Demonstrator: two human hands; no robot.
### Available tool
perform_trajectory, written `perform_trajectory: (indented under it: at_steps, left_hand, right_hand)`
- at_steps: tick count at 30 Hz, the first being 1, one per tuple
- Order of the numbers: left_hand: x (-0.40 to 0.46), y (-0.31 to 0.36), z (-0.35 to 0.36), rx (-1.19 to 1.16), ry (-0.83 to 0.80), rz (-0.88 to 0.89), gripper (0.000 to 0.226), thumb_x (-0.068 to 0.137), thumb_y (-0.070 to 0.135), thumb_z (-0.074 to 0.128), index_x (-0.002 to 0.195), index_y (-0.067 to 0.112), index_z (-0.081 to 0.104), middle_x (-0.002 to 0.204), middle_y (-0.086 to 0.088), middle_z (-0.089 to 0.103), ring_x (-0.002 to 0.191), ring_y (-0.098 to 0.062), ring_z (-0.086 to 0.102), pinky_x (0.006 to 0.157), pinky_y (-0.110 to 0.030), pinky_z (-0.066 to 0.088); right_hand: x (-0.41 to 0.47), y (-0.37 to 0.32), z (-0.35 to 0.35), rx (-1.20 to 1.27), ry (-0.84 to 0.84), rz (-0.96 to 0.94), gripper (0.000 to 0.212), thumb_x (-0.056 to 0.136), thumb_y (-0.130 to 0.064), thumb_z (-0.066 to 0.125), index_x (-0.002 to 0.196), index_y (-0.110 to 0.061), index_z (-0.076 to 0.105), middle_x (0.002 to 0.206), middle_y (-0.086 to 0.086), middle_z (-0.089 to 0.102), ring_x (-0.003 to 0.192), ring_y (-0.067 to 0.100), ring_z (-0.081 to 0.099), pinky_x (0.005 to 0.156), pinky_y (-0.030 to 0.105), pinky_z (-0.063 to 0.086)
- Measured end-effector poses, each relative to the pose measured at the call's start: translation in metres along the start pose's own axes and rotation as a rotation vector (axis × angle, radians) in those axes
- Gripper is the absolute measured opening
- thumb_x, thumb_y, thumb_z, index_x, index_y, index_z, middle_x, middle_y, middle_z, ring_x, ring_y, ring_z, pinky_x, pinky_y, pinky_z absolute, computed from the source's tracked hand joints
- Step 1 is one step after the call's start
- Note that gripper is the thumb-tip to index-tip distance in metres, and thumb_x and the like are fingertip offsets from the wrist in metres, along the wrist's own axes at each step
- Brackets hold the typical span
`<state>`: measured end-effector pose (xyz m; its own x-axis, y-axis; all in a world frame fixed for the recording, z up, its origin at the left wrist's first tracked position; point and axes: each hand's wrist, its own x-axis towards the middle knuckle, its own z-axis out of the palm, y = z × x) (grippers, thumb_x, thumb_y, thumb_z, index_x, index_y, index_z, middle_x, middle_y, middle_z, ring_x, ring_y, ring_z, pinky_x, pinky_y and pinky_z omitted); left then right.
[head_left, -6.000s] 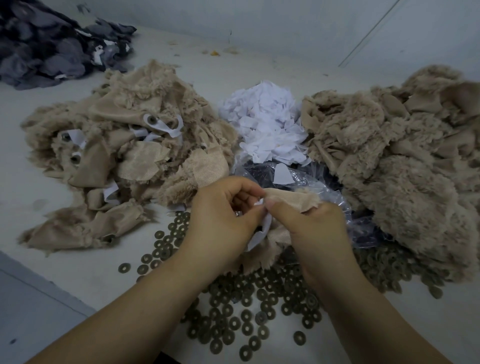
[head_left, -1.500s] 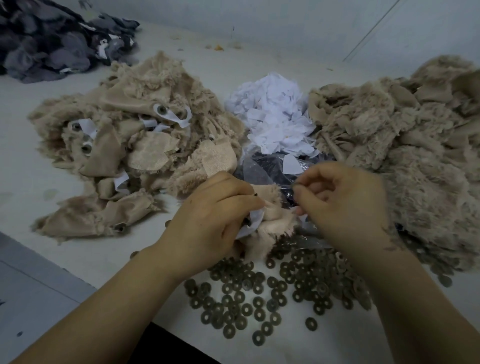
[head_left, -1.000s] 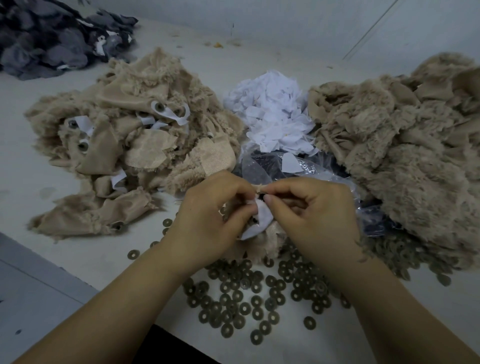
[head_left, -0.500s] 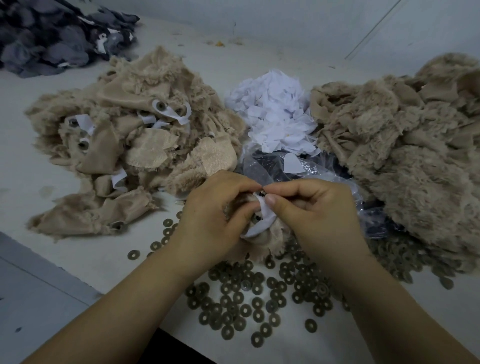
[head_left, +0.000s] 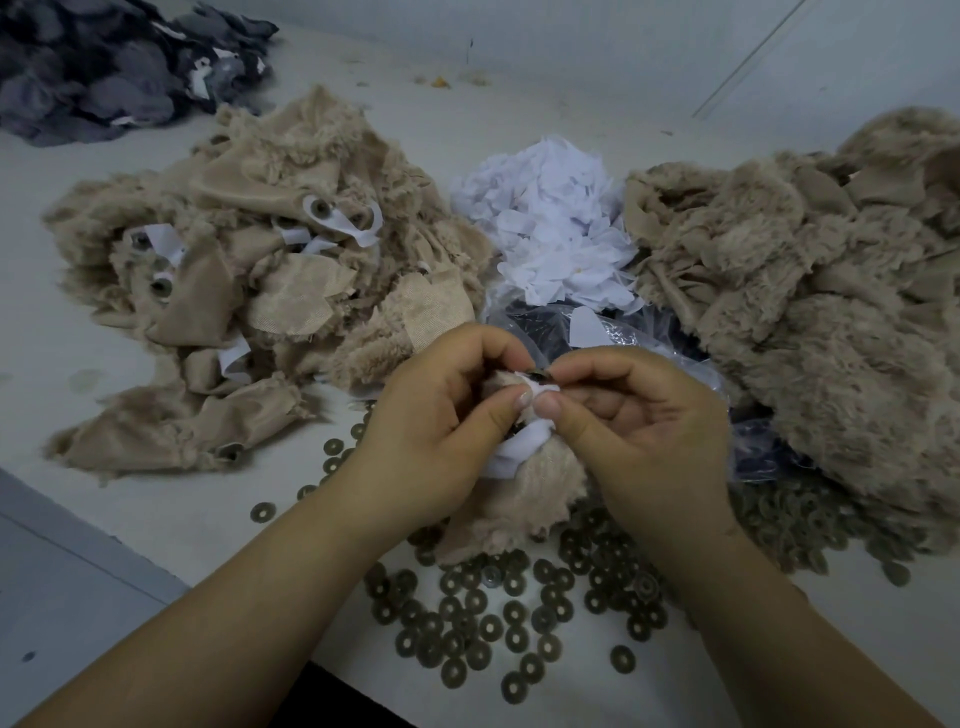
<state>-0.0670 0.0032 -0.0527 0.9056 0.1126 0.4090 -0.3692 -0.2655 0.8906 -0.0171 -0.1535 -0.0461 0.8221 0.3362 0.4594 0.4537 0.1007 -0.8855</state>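
The left hand (head_left: 436, 431) and the right hand (head_left: 639, 431) are covering the top of the fur piece (head_left: 524, 504), so its full shape is not showing. Between the fingertips a dark part (head_left: 540, 375) is peeking out, too small to tell what it is. The strip (head_left: 511, 460) is disappearing behind the left thumb. The bag (head_left: 758, 447) is lying partly behind the right hand and under the right pile (head_left: 810, 322); its dark content is not showing clearly. The right pile is running past the right edge, the grey pile (head_left: 93, 73) past the top and left edges. Some washers (head_left: 488, 623) are hiding under the fur piece and the forearms.
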Motion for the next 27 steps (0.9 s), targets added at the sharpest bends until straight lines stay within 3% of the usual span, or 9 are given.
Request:
perform_trajectory:
  at_steps: [5, 9, 15, 20, 23, 27]
  left_hand:
    - [0.006, 0.007, 0.007, -0.194, 0.029, -0.050, 0.010, 0.087, 0.009, 0.062, 0.092, 0.017, 0.064, 0.084, -0.006, 0.066, 0.072, -0.018, 0.062, 0.061, -0.029, 0.052]
    - [0.008, 0.008, 0.009, -0.287, 0.028, -0.101, 0.011, 0.083, 0.006, 0.065, 0.091, 0.013, 0.066, 0.081, -0.004, 0.069, 0.071, -0.014, 0.063, 0.062, -0.024, 0.053]
    - [0.012, 0.011, 0.006, -0.315, -0.041, -0.096, 0.018, 0.079, -0.003, 0.066, 0.093, 0.009, 0.065, 0.086, -0.011, 0.070, 0.079, -0.020, 0.068, 0.070, -0.026, 0.058]
    - [0.014, 0.012, 0.008, -0.243, -0.076, -0.075, 0.015, 0.081, 0.003, 0.066, 0.091, 0.015, 0.066, 0.079, -0.009, 0.067, 0.071, -0.013, 0.062, 0.064, -0.026, 0.054]
    - [0.014, 0.012, 0.009, -0.196, -0.080, -0.058, 0.014, 0.083, 0.006, 0.065, 0.092, 0.018, 0.065, 0.082, -0.013, 0.066, 0.072, -0.017, 0.061, 0.064, -0.035, 0.054]
    - [0.016, 0.010, 0.005, -0.016, -0.124, 0.008, 0.014, 0.086, 0.009, 0.061, 0.095, 0.020, 0.062, 0.080, -0.003, 0.063, 0.071, -0.023, 0.060, 0.064, -0.042, 0.052]
  right_hand:
    - [0.003, 0.006, -0.005, 0.022, -0.036, -0.054, 0.017, 0.083, -0.004, 0.071, 0.094, -0.017, 0.066, 0.087, -0.008, 0.068, 0.077, 0.005, 0.067, 0.071, 0.018, 0.055]
    - [0.004, 0.009, -0.007, 0.014, -0.035, -0.030, 0.013, 0.083, -0.019, 0.071, 0.094, -0.022, 0.066, 0.089, -0.011, 0.068, 0.080, 0.009, 0.067, 0.072, 0.022, 0.056]
    - [0.006, 0.007, -0.010, -0.062, -0.023, -0.106, 0.011, 0.084, -0.022, 0.069, 0.093, -0.028, 0.066, 0.090, -0.014, 0.068, 0.080, 0.005, 0.065, 0.071, 0.020, 0.054]
    - [0.006, 0.007, -0.011, -0.063, -0.021, -0.113, 0.011, 0.084, -0.021, 0.067, 0.090, -0.030, 0.065, 0.087, -0.016, 0.066, 0.075, 0.003, 0.063, 0.066, 0.017, 0.052]
    - [0.003, 0.007, -0.010, -0.017, 0.023, -0.064, 0.011, 0.083, -0.026, 0.068, 0.088, -0.035, 0.068, 0.084, -0.006, 0.069, 0.070, 0.019, 0.065, 0.061, 0.029, 0.056]
    - [-0.001, 0.007, -0.006, 0.007, 0.070, -0.057, 0.008, 0.083, -0.026, 0.068, 0.088, -0.032, 0.068, 0.083, -0.010, 0.071, 0.070, 0.008, 0.067, 0.064, 0.020, 0.055]
